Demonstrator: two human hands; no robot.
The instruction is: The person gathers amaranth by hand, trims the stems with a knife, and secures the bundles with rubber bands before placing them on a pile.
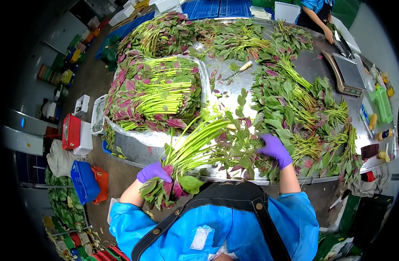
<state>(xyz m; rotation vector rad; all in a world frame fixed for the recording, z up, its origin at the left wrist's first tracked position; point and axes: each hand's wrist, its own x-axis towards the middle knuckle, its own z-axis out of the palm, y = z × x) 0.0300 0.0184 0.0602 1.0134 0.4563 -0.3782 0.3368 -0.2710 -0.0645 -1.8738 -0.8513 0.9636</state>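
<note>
My left hand (154, 172), in a purple glove, is closed around the leafy end of a bunch of amaranth greens (195, 145). The pale green stems point up and right over the table's front edge. My right hand (276, 150), also gloved, has its thumb and fingers apart beside loose amaranth leaves (240, 152); its fingertips are partly among the foliage. To the left, a plastic-lined container (205, 80) is piled with stacked amaranth bunches (164, 98). More bunches (295, 104) lie in rows to the right.
A knife with a light handle (245, 66) lies on the metal table (312, 65). At the right stand a weighing scale (349, 71) and a green bottle (383, 104). Another person's hand (328, 35) is at the far right corner. Blue and red crates (84, 180) stand at left.
</note>
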